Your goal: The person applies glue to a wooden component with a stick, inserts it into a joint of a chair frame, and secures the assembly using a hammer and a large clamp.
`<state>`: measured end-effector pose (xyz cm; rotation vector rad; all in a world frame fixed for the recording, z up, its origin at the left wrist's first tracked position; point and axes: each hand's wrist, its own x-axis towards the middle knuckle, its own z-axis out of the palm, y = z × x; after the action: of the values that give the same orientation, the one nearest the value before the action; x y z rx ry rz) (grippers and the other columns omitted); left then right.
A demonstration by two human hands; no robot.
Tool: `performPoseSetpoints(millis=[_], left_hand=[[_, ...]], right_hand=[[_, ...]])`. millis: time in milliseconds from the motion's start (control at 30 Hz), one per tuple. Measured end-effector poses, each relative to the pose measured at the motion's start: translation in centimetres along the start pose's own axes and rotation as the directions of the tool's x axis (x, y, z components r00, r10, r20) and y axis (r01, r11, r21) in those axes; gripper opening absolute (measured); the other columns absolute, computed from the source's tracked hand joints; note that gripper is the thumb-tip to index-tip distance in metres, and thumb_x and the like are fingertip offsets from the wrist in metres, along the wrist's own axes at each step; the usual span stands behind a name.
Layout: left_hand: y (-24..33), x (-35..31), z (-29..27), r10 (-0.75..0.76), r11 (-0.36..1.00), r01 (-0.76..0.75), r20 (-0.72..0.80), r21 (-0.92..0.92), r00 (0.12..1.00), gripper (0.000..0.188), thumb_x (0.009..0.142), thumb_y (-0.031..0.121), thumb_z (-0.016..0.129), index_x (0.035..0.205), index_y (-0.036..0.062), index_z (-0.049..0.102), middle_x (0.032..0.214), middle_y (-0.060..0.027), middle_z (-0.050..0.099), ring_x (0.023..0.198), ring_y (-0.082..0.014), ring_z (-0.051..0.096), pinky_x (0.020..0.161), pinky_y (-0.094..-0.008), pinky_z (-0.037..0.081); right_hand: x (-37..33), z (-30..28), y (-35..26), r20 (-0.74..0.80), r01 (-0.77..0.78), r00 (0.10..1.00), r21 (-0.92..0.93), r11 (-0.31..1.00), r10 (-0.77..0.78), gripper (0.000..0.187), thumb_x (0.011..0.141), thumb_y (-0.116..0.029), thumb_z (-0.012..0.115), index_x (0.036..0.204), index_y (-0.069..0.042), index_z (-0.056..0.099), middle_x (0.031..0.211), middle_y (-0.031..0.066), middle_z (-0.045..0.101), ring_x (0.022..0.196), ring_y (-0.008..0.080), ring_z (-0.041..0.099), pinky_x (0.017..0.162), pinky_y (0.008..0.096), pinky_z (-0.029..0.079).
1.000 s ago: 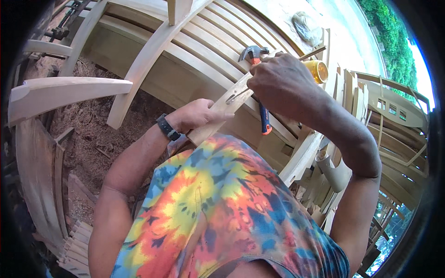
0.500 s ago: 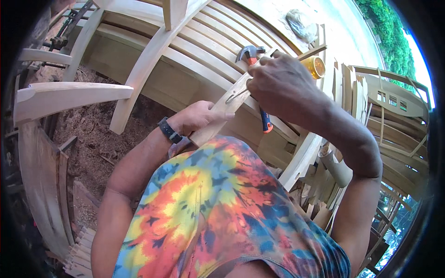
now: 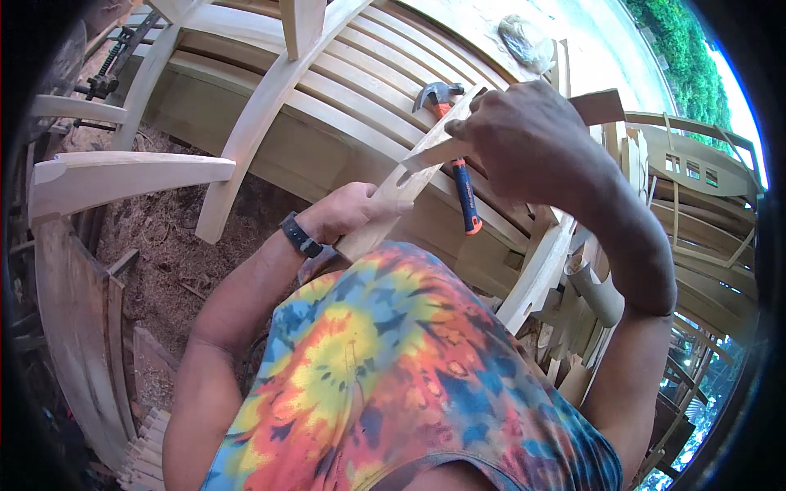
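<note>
One slotted wooden bar (image 3: 411, 187), grasped near its lower end by the left fingers (image 3: 396, 208), slants up rightward, its slot (image 3: 400, 180) between them and the right fingers (image 3: 475, 128), clenched on a flat strip (image 3: 435, 155)

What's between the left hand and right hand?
In the head view, part of the slotted wooden bar and one end of a flat strip lie between left hand and right hand.
</note>
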<state>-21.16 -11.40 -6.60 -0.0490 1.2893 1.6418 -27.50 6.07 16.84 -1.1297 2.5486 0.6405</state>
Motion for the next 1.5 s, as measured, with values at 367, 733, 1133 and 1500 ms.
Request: performPoseSetpoints(millis=[367, 733, 1133, 1500], left_hand=[[0.0, 0.2, -0.1, -0.006, 0.999, 0.005, -0.014, -0.048, 1.000, 0.046, 0.092, 0.036, 0.076, 0.110, -0.0022, 0.059, 0.089, -0.0070, 0.066, 0.075, -0.0142, 0.066, 0.065, -0.0291, 0.055], [0.3, 0.1, 0.0, 0.001, 1.000, -0.001, -0.005, -0.010, 1.000, 0.048, 0.091, 0.039, 0.076, 0.107, -0.0024, 0.059, 0.087, -0.0065, 0.066, 0.072, -0.0137, 0.066, 0.063, -0.0283, 0.055], [0.2, 0.7, -0.6, 0.014, 0.999, -0.011, 0.079, -0.047, 0.997, 0.039, 0.087, 0.024, 0.080, 0.107, 0.0012, 0.057, 0.084, -0.0039, 0.063, 0.069, -0.0123, 0.064, 0.062, -0.0276, 0.055], [0.3, 0.8, -0.6, 0.111, 0.988, -0.092, 0.158, -0.124, 0.981, 0.047, 0.077, 0.012, 0.080, 0.116, 0.0004, 0.056, 0.092, -0.0027, 0.062, 0.074, -0.0121, 0.063, 0.068, -0.0273, 0.055]], right_hand=[[1.4, -0.1, -1.0, 0.205, 0.049, 0.977, 0.032, 0.998, -0.054, 0.013, 0.075, -0.010, 0.064, 0.076, -0.004, 0.075, 0.076, 0.0145, 0.072, 0.074, 0.0308, 0.072, 0.072, 0.0425, 0.055], [2.6, 2.9, -3.4, 0.229, 0.109, 0.966, 0.049, 0.993, -0.118, 0.015, 0.081, -0.014, 0.064, 0.076, -0.006, 0.075, 0.074, 0.0130, 0.072, 0.072, 0.0269, 0.073, 0.068, 0.0403, 0.056], [-5.2, -0.9, 0.8, 0.191, -0.353, 0.922, 0.048, 0.934, 0.338, 0.017, 0.083, -0.013, 0.065, 0.094, -0.004, 0.074, 0.080, 0.0162, 0.069, 0.077, 0.0328, 0.070, 0.070, 0.0440, 0.054], [-15.8, 3.9, 4.3, 0.145, -0.683, 0.726, 0.265, 0.681, 0.672, 0.032, 0.083, -0.013, 0.068, 0.114, -0.004, 0.073, 0.094, 0.0181, 0.072, 0.089, 0.0353, 0.069, 0.084, 0.0466, 0.052]])
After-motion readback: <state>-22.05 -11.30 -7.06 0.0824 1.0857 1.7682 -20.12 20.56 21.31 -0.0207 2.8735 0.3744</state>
